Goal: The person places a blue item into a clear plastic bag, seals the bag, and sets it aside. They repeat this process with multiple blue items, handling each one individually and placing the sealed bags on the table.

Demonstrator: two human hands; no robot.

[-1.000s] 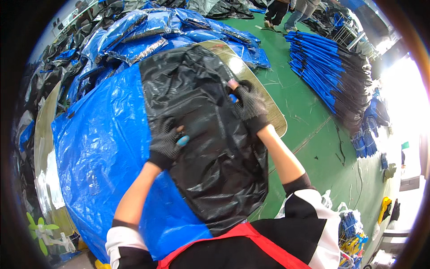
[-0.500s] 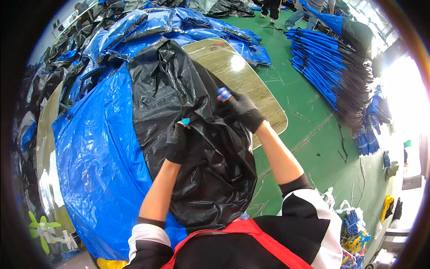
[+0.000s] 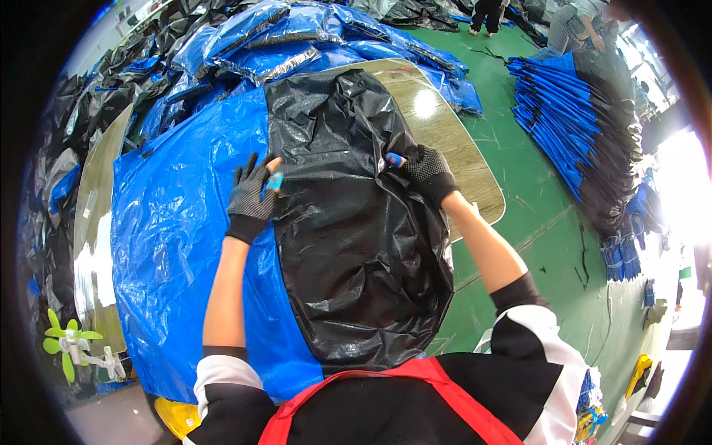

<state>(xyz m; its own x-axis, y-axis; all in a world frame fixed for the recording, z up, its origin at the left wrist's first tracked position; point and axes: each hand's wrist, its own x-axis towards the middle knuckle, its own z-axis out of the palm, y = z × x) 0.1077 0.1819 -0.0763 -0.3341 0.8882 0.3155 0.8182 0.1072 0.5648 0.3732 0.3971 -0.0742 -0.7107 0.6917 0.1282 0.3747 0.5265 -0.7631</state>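
A large plastic-like sheet lies spread over a wood-grain table (image 3: 460, 144), with a blue part (image 3: 174, 245) on the left and a wrinkled black part (image 3: 356, 274) on the right. My left hand (image 3: 252, 196), in a dark dotted glove with a light blue wrap at the thumb, rests over the seam between the two colours, fingers spread. Its thumb tip is bare. Gloved the same way, my right hand (image 3: 429, 174) pinches a gathered fold of the black part near its right side. Blue wrapping covers that thumb; the fingertips are partly hidden in the folds.
Folded blue packs in clear film (image 3: 274, 55) are heaped beyond the table. A fanned stack of blue-and-black sheets (image 3: 578, 133) lies on the green floor (image 3: 512, 200) at right, near another person (image 3: 582, 26). A small green-bladed fan (image 3: 70, 341) stands at lower left.
My left hand has moved left from the black folds to the seam and spread its fingers. The black part now lies flatter and wider. My right hand has shifted right and slightly down.
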